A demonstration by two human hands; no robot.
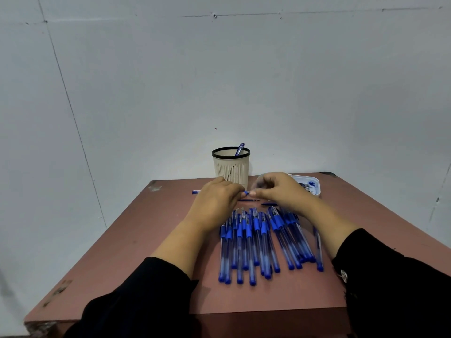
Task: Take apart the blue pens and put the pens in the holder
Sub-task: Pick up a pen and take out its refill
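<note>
Pens [266, 242] in blue lie heaped on the table [146, 240], their long axes running roughly toward and away from the person, caps mostly at the far end. One pen [245, 192] is lifted clear of that heap and held crosswise just above it, its long axis running left to right between the two hands. The left hand [214, 203] has its fingers curled round the pen's left part, and a blue end pokes out beyond the knuckles on that side. The right hand [280, 191] pinches the other end with its fingertips, and the two hands nearly touch at the middle. From this grip I judge that a pull or twist along that left-right line would separate the parts. A thin blue refill [249, 200] lies on the table just under the hands.

Beyond the hands, slightly nearer the left one, stands the holder [231, 167], a pale slotted cup with a dark rim, one pen already leaning in it. A white tray [314, 185] with small blue parts sits past the right hand.
</note>
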